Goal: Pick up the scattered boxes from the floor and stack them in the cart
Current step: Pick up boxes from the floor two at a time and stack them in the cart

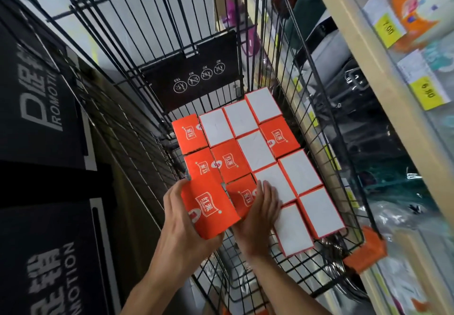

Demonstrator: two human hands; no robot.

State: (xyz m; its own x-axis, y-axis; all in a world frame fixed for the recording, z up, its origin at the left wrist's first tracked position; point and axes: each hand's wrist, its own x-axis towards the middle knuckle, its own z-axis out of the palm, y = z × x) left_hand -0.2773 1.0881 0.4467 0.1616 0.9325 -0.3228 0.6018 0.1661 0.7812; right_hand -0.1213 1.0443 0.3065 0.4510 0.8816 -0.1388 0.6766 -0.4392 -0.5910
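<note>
Inside the black wire cart (pixel 319 123) lie several boxes in rows, some showing an orange printed face (pixel 229 161), others a plain white face (pixel 301 172). My left hand (pixel 181 221) grips an orange box (pixel 208 207), tilted, just above the near left corner of the rows. My right hand (pixel 261 206) rests flat with straight fingers on a partly hidden orange box (pixel 243 193) and the white box (pixel 272 179) beside it.
Black promotion banners (pixel 46 108) stand close on the left of the cart. Shop shelves (pixel 393 88) with yellow price tags and packaged goods run along the right. A black sign panel (pixel 194 78) hangs on the cart's far end. An orange clip (pixel 366 250) sits at the cart's near right corner.
</note>
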